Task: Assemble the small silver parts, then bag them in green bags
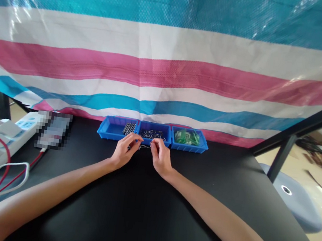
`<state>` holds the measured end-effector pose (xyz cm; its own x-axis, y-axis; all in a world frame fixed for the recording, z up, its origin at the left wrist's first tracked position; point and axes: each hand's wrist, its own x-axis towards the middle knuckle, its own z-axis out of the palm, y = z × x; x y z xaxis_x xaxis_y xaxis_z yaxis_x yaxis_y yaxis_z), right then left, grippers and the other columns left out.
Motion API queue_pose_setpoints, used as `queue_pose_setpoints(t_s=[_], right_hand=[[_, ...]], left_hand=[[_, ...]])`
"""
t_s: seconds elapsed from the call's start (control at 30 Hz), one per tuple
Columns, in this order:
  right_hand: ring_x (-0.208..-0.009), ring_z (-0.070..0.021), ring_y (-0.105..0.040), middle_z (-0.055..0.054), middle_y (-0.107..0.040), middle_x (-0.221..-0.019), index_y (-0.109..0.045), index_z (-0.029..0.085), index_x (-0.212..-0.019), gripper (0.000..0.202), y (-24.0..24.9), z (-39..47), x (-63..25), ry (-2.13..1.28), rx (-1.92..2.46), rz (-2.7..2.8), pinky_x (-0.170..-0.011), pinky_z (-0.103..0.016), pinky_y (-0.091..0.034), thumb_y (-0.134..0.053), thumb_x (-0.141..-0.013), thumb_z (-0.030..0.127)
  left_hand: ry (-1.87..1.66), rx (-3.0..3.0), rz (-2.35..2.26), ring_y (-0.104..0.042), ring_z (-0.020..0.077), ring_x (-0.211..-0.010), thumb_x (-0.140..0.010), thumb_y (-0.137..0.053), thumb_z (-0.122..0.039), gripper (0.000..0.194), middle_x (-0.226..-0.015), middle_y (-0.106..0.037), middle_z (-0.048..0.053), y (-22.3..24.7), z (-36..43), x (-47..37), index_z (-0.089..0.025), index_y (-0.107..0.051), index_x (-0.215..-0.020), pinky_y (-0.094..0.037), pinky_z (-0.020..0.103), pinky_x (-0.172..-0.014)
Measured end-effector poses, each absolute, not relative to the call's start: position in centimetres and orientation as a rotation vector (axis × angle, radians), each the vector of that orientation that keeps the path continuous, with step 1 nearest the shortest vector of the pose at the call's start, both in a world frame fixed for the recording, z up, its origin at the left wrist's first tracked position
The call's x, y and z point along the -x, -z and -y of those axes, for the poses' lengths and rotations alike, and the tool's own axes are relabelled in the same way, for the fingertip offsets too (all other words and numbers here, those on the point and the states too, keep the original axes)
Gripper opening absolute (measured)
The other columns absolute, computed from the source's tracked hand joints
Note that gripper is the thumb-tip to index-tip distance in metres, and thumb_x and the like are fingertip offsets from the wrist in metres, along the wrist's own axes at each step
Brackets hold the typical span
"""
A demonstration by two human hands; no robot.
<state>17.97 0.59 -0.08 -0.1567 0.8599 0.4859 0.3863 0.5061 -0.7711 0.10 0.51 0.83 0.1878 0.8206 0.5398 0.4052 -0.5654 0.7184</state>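
Observation:
My left hand [124,151] and my right hand [161,158] are close together in front of the blue bins. Each has thumb and fingers pinched together. Whatever lies between the fingertips is too small to make out. Some small dark metal parts [145,146] show between the hands, low by the front of the middle bin [146,141]. That bin holds many loose screws [154,134]. In the left bin [107,134], round metal nuts [129,128] are gathered on the right side. Green and clear small pieces [187,136] fill the right bin [189,149].
A white power strip [27,122] with plugs and red and white cables lies on the left of the black table [124,218]. Beside it is a blurred-out device [54,130]. A striped sheet [167,74] hangs behind the bins. A grey stool [293,197] stands at right.

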Motion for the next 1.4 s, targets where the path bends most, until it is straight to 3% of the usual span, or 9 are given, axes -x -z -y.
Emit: queue_pose_setpoints(t_s=[0.2, 0.53, 0.87, 1.13, 1.27, 1.4], right_hand=[[-0.053, -0.0135, -0.058, 0.002, -0.059, -0.065, -0.050, 0.022, -0.090, 0.007, 0.3, -0.4, -18.0, -0.745, 0.991, 1.765, -0.055, -0.024, -0.047, -0.048, -0.090, 0.028], [-0.056, -0.0132, -0.063, 0.000, -0.067, -0.073, -0.055, 0.021, -0.084, 0.001, -0.1, -0.2, -18.0, -0.784, 0.923, 1.767, -0.056, -0.024, -0.052, -0.054, -0.084, 0.021], [-0.060, -0.0133, -0.059, -0.002, -0.065, -0.074, -0.069, 0.020, -0.092, 0.013, 0.0, -0.2, -18.3, -0.586, 0.860, 1.697, -0.058, -0.026, -0.050, -0.056, -0.090, 0.025], [-0.064, -0.0146, -0.058, -0.003, -0.064, -0.074, -0.072, 0.021, -0.092, 0.018, -0.5, 0.0, -18.3, -0.538, 0.882, 1.668, -0.063, -0.028, -0.049, -0.055, -0.091, 0.028], [-0.063, -0.0175, -0.058, -0.004, -0.062, -0.065, -0.069, 0.019, -0.074, 0.028, -0.5, -0.3, -18.7, -0.563, 0.969, 1.719, -0.066, -0.033, -0.051, -0.051, -0.090, 0.033], [-0.050, -0.0164, -0.047, 0.000, -0.043, -0.047, -0.051, 0.024, -0.049, 0.041, -2.1, 0.6, -18.4, -0.497, 0.857, 1.805, -0.082, -0.042, -0.052, -0.048, -0.087, 0.039]], left_hand=[[-1.358, -2.053, -1.133, -0.050, 0.0082, -0.059, -0.094, -0.049, -0.025, 0.014, -0.092, -0.060, 0.005, -0.6, -0.6, -0.1, -0.018, -0.061, -0.098, -0.045, 0.021, -0.058], [-1.361, -2.047, -1.143, -0.052, 0.0072, -0.059, -0.094, -0.049, -0.024, 0.014, -0.092, -0.060, 0.004, -0.7, -0.6, -0.1, -0.019, -0.061, -0.097, -0.046, 0.021, -0.058], [-1.298, -2.078, -1.161, -0.052, 0.0078, -0.059, -0.093, -0.051, -0.029, 0.017, -0.095, -0.062, 0.004, -0.8, -0.6, -0.1, -0.019, -0.063, -0.101, -0.046, 0.022, -0.060], [-1.247, -2.141, -1.205, -0.054, 0.0092, -0.058, -0.090, -0.057, -0.035, 0.018, -0.077, -0.064, 0.000, -0.4, -0.9, 0.1, -0.018, -0.064, -0.092, -0.046, 0.022, -0.061], [-1.351, -2.132, -1.216, -0.053, 0.0083, -0.056, -0.091, -0.056, -0.033, 0.017, -0.079, -0.064, 0.001, -0.4, -0.6, 0.1, -0.018, -0.064, -0.088, -0.046, 0.022, -0.062], [-1.391, -2.091, -1.213, -0.051, 0.0078, -0.055, -0.091, -0.055, -0.032, 0.017, -0.080, -0.063, 0.001, -0.5, -0.5, 0.0, -0.017, -0.063, -0.087, -0.044, 0.022, -0.060]])
